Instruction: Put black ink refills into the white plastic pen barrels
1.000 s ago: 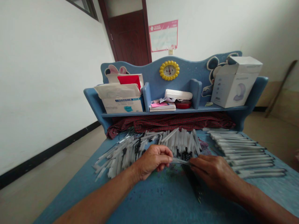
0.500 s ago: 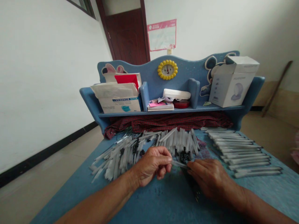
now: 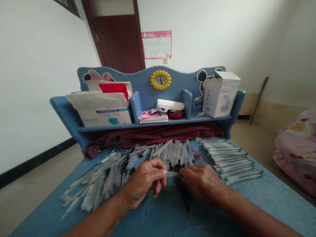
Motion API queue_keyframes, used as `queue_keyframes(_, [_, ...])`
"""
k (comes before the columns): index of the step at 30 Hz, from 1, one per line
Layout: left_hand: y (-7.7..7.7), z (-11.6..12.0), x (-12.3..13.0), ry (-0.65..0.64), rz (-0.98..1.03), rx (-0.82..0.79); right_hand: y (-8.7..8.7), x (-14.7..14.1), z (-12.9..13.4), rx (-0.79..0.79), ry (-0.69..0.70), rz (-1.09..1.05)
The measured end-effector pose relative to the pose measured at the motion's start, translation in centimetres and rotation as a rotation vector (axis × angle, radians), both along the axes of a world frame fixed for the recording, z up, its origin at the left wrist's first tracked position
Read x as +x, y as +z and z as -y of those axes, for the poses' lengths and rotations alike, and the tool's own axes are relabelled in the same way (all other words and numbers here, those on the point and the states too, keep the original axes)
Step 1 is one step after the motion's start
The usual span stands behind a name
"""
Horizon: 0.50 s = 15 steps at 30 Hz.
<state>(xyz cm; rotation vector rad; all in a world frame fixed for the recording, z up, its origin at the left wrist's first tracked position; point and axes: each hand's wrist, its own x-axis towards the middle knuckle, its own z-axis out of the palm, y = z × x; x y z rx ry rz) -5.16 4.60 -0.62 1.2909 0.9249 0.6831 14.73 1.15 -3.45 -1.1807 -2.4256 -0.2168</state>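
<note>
Clear tube [image 3: 173, 174] sits level between the two hands, just above the counter [image 3: 153, 220], near its front middle
Left hand [image 3: 148, 179] pinches one end between thumb and forefinger, other fingers curled; right hand [image 3: 206, 182] is narrow, closed on the other end, its fingertips partly hidden
Step in hand looks like two-handed work along the tube, both ends pinched; too blurred to tell if anything is inside it
Next move seems to call for a light pinch, both ends in line and small fingertip motion, as the thin tube could bend or slip
Just beyond it, black small parts [image 3: 178, 165]; thin dark rods [image 3: 185, 197] lie under and beside the right hand, tips toward the person
Farther out, loose tubes [image 3: 98, 181] fan out on the left, more stand close together in the middle, and dark-ended pens [image 3: 232, 161] lie in a rough row on the right
Checked cloth [image 3: 153, 134] lies bunched behind, under the blue shelf [image 3: 148, 125]
</note>
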Motion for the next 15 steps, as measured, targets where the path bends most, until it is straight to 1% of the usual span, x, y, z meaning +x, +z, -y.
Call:
queue_keyframes(3, [0.5,0.0,0.1,-0.018,-0.017,0.063,1.4,0.9,-0.3,0.021,-0.043,0.039])
queue_keyframes(5, [0.6,-0.2,-0.2,0.005,-0.059,0.123,2.6,2.5,-0.7,0.014,-0.117,0.071])
queue_keyframes(8, [0.7,-0.8,-1.1,0.104,-0.143,0.234,4.5,6.3,-1.5,-0.035,-0.293,0.135])
queue_keyframes(10, [0.7,-1.5,-1.8,0.173,-0.173,0.303,5.3,9.1,-2.2,-0.062,-0.425,0.171])
queue_keyframes(12, [0.8,-2.2,-2.5,0.235,-0.19,0.36,5.5,11.5,-2.8,-0.095,-0.508,0.2])
queue_keyframes(13, [0.9,-2.6,-2.8,0.264,-0.201,0.384,5.3,12.6,-3.0,-0.118,-0.53,0.208])
queue_keyframes(15, [1.0,-3.2,-3.4,0.325,-0.233,0.423,4.4,14.3,-3.4,-0.143,-0.532,0.207])
